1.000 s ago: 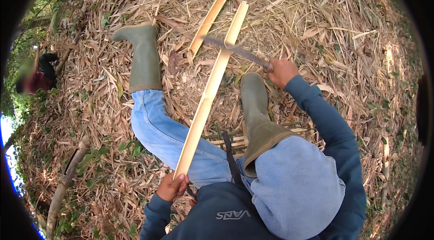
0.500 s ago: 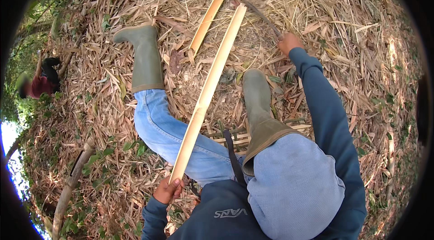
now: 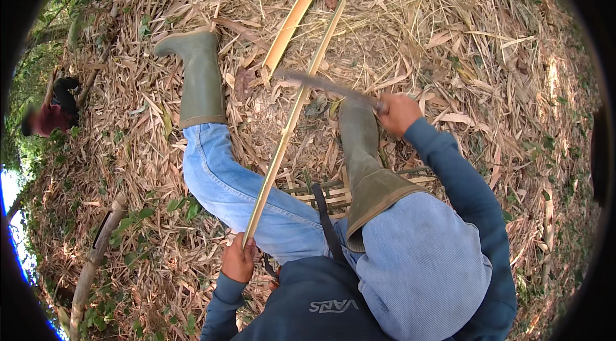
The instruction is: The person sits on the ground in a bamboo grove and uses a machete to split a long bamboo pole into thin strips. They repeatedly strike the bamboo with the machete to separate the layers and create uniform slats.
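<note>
Your right hand [image 3: 398, 113] has come back in from the far reach it had half a second ago, and the blade [image 3: 321, 84] it grips is now laid across the strip [image 3: 292, 122] about a third of the way down from the far tip, blurred as if mid-stroke. A second ago it sat at much the same crossing, so you look to be working in repeated strokes on that upper stretch. Your left hand [image 3: 239, 257] is clenched round the near end of the strip by your hip; the strip runs up between your boots, its tip beside the wider split cane [image 3: 298, 10] lying on the leaf litter. The strip has turned thinner, edge-on. Another person [image 3: 51, 113] crouches far left.
</note>
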A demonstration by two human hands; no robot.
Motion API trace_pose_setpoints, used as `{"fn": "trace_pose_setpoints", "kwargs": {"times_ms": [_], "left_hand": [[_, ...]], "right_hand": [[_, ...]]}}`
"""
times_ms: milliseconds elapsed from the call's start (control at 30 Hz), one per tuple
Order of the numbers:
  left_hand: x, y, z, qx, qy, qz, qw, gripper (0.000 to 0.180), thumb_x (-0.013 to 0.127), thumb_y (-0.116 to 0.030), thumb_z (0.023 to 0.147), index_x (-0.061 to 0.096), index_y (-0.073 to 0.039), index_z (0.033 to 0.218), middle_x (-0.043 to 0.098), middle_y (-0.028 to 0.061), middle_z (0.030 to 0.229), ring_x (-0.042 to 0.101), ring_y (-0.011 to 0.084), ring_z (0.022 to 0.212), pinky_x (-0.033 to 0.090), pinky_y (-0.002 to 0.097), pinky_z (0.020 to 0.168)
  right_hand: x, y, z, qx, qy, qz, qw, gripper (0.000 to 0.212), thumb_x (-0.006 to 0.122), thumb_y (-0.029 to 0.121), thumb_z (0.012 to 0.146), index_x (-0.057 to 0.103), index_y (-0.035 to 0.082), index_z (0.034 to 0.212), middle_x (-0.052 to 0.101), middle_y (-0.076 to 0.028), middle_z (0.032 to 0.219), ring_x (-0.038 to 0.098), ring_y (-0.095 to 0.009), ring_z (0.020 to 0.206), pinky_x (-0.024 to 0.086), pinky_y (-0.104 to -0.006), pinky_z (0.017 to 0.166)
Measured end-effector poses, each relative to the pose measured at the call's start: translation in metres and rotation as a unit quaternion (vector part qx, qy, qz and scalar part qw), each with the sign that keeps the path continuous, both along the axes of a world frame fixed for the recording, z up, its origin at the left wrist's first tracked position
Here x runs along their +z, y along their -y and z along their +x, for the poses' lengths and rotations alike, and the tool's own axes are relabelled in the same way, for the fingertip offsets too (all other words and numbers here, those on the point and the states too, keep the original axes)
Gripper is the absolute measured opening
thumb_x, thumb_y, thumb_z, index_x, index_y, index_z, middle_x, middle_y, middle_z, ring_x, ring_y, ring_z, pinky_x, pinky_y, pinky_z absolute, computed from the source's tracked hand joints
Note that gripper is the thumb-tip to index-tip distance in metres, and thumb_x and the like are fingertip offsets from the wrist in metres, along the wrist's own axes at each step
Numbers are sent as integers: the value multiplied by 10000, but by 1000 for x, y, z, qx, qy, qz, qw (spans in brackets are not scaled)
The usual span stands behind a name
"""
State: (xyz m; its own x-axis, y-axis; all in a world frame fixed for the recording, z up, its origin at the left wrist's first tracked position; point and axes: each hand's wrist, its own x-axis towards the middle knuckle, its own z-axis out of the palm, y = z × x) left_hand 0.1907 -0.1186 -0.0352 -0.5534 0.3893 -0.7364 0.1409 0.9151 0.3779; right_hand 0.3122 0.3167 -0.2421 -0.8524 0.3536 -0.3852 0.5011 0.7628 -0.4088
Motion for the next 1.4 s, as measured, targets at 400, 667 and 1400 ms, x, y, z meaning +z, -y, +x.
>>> {"fn": "trace_pose_setpoints", "kwargs": {"times_ms": [400, 667, 1400], "left_hand": [[18, 18, 0, 49, 69, -5, 996, 286, 455, -241, 1016, 545, -6, 880, 507, 49, 600, 489, 138, 530, 406, 304, 518], [24, 34, -1, 74, 80, -11, 994, 257, 464, -213, 1002, 566, -12, 879, 532, 90, 565, 566, 221, 510, 433, 348, 519], [6, 13, 6, -59, -82, -36, 994, 44, 517, -42, 900, 553, -25, 917, 591, 209, 660, 594, 428, 621, 425, 506, 560]], "right_hand": [[-9, -36, -43, -49, 75, 29, 996, 215, 615, 277, 836, 619, 84, 930, 669, -201, 790, 666, -389, 764, 537, -509, 716], [-30, -57, -61, -75, 98, 17, 992, 214, 576, 261, 857, 633, 92, 974, 681, -200, 860, 671, -374, 820, 540, -493, 761], [7, 20, 9, -8, -7, -35, 999, 229, 656, 286, 760, 577, 101, 871, 642, -157, 667, 651, -361, 631, 517, -504, 589]]}}
